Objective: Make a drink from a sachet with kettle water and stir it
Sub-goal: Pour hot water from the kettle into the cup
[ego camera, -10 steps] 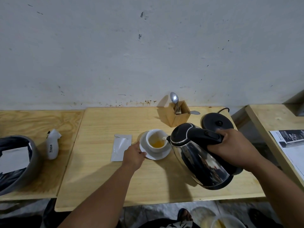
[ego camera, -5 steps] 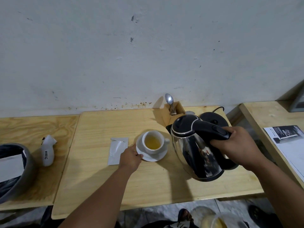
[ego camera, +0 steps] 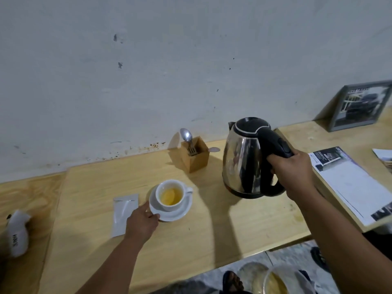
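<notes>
A white cup [ego camera: 171, 195] holding yellow liquid stands on a white saucer [ego camera: 182, 212] near the middle of the wooden table [ego camera: 212, 234]. My left hand [ego camera: 141, 222] pinches the saucer's near-left rim. A flat white sachet [ego camera: 124, 212] lies just left of the saucer, partly under that hand. My right hand [ego camera: 293, 174] grips the black handle of the steel kettle [ego camera: 244, 160], which is upright at the table's right side, over its base, which is hidden. A spoon [ego camera: 186, 135] stands in a wooden holder [ego camera: 196, 157] by the wall.
A white bottle-like object [ego camera: 17, 234] lies on the left table. A printed paper [ego camera: 350, 183] and a framed picture [ego camera: 360, 106] sit on the right table. Below the table edge, a foot and a clear container [ego camera: 282, 281] show on the floor.
The kettle has swung from its tilted pose beside the cup back upright and moved right and away, toward the wall. My left hand has stayed on the saucer.
</notes>
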